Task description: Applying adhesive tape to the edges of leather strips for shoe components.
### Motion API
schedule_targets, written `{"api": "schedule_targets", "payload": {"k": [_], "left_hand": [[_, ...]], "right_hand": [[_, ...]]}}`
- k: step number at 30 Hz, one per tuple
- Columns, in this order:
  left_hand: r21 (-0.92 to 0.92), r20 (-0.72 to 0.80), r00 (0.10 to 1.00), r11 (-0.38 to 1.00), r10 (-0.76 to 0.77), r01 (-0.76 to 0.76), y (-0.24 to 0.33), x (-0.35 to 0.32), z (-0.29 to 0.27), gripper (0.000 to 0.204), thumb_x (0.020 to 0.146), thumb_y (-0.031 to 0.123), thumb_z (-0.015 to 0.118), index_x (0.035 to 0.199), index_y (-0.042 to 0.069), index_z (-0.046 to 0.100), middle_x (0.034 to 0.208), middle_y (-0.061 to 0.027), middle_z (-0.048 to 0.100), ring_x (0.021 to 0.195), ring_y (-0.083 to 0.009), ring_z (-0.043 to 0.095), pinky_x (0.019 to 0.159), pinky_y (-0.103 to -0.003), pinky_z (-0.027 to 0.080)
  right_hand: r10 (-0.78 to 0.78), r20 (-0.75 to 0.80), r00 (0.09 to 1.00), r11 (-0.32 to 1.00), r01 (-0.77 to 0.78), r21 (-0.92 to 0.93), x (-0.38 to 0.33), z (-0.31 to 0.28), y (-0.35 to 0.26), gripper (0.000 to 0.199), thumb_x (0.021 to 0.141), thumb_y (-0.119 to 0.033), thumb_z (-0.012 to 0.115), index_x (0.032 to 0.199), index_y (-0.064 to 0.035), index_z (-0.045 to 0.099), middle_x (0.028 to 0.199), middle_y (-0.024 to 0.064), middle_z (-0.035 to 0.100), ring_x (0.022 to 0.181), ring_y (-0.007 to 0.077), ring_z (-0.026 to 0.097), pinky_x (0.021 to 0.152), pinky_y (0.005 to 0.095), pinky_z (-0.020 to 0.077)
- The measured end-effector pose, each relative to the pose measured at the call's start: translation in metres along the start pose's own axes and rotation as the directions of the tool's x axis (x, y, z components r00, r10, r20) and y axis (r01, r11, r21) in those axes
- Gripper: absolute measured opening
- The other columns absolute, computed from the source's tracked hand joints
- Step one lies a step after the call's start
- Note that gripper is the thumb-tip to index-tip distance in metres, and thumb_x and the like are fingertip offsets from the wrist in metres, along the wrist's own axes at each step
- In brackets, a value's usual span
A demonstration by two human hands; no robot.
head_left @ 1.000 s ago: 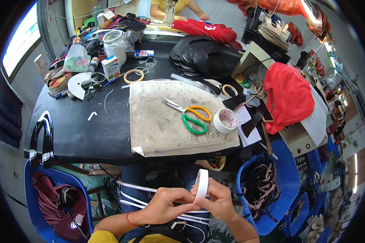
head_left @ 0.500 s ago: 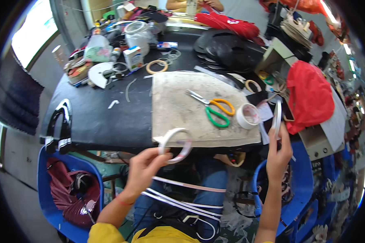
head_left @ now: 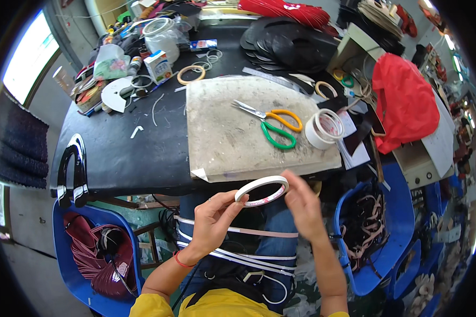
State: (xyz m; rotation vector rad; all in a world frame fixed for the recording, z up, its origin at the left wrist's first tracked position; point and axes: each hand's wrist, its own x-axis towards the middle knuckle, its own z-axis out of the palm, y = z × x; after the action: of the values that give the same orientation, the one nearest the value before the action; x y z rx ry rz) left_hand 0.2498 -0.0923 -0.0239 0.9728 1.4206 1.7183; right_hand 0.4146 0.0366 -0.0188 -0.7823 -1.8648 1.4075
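Observation:
My left hand (head_left: 214, 219) pinches the left side of a narrow roll of white tape (head_left: 252, 185) between thumb and fingers, holding it over my lap. At the roll's right end is my right hand (head_left: 304, 208); its fingertips are smeared by motion, so whether they grip the tape is unclear. Beyond them, scissors (head_left: 281, 126) with one orange and one green handle lie open on a stained beige board (head_left: 222, 132). To their right, a second narrow tape roll (head_left: 340, 127) leans on a wider white tape roll (head_left: 313, 138). White strips (head_left: 243, 264) run across my thighs.
The board rests on a black table (head_left: 127, 164) with black curved pieces (head_left: 296, 50) stacked behind. Blue chairs flank me: the left chair (head_left: 63, 269) holds maroon material, the right chair (head_left: 373, 282) dark straps. Red fabric (head_left: 404, 105) lies at right; a clear tub (head_left: 161, 42) stands back left.
My right hand came from the far right to the roll in my left hand. The narrow roll it held now lies on the wider roll. My left hand moved slightly right, and the view shifted.

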Motion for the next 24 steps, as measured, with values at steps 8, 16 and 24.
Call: {"api": "schedule_targets", "payload": {"k": [8, 16, 24], "left_hand": [[0.36, 0.165, 0.962, 0.895, 0.217, -0.264, 0.013, 0.002, 0.011, 0.052, 0.073, -0.012, 0.05, 0.123, 0.002, 0.054, 0.12, -0.0161, 0.056, 0.111, -0.0297, 0.055, 0.091, -0.034, 0.046], [0.396, 0.313, 0.92, 0.848, 0.235, -0.352, 0.015, -0.005, 0.027, 0.024, 0.073, -0.001, 0.072, 0.097, 0.002, 0.068, 0.096, -0.012, 0.067, 0.085, -0.0223, 0.065, 0.07, -0.028, 0.053], [0.151, 0.114, 0.991, 0.988, -0.063, 0.045, 0.012, 0.005, 0.034, 0.012, 0.078, 0.002, 0.07, 0.089, -0.002, 0.066, 0.082, -0.0069, 0.067, 0.07, -0.0102, 0.063, 0.061, -0.021, 0.05]], "right_hand": [[-0.093, -0.093, 0.991, 0.971, 0.069, -0.23, -0.054, 0.003, -0.014, 0.023, 0.085, 0.0, 0.06, 0.108, 0.0002, 0.061, 0.097, 0.0105, 0.066, 0.085, 0.0187, 0.062, 0.073, 0.0281, 0.0483], [-0.315, -0.077, 0.946, 0.809, 0.225, -0.542, -0.071, -0.008, -0.012, 0.022, 0.081, 0.004, 0.061, 0.103, 0.0005, 0.063, 0.085, 0.0125, 0.063, 0.076, 0.0252, 0.061, 0.066, 0.0292, 0.0481], [0.19, -0.198, 0.962, 0.937, -0.118, 0.33, -0.085, 0.002, -0.019, 0.021, 0.09, -0.011, 0.058, 0.104, 0.0042, 0.062, 0.076, 0.0052, 0.059, 0.069, 0.0089, 0.053, 0.059, 0.0207, 0.0423]]}}
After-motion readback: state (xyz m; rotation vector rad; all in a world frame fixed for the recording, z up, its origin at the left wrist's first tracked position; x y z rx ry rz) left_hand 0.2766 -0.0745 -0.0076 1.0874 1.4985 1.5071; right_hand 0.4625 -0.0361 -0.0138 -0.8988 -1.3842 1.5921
